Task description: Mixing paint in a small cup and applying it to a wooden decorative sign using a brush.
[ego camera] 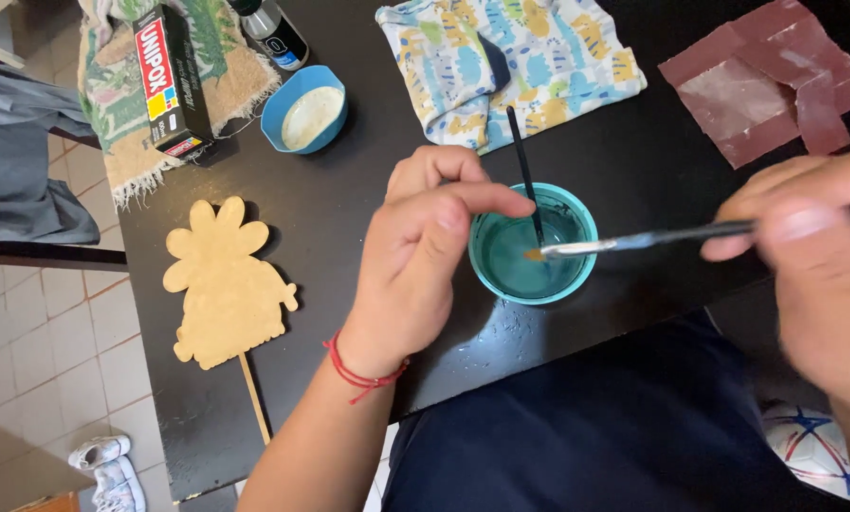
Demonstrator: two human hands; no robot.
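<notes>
The right hand [813, 265] is closed around a thin paintbrush with a dark handle and silver neck [633, 242]. The brush tip hangs just over the small round teal bowl of blue-green paint [534, 248]. The left hand [425, 251] sits just beside that bowl, on its left. Its fingers are curled loosely and its pointing finger reaches to the bowl's rim. It grips nothing that I can see, so it looks like it is keeping the bowl from sliding.

I think the step is loading the brush with paint. To do it well, dip only the hairs, not the silver part. Wipe the tip softly on the rim so no drops fall. Keep the left finger on the rim so the bowl stays put.

The bowl is shiny and teal, with a thin pool of blue-green paint at the bottom. 1 thin black stick [526, 171] leans inside it.

Left of the left hand, well apart, lies a flat bare wooden cutout shaped like a little house on a stick [226, 284], with no paint on it.
</notes>
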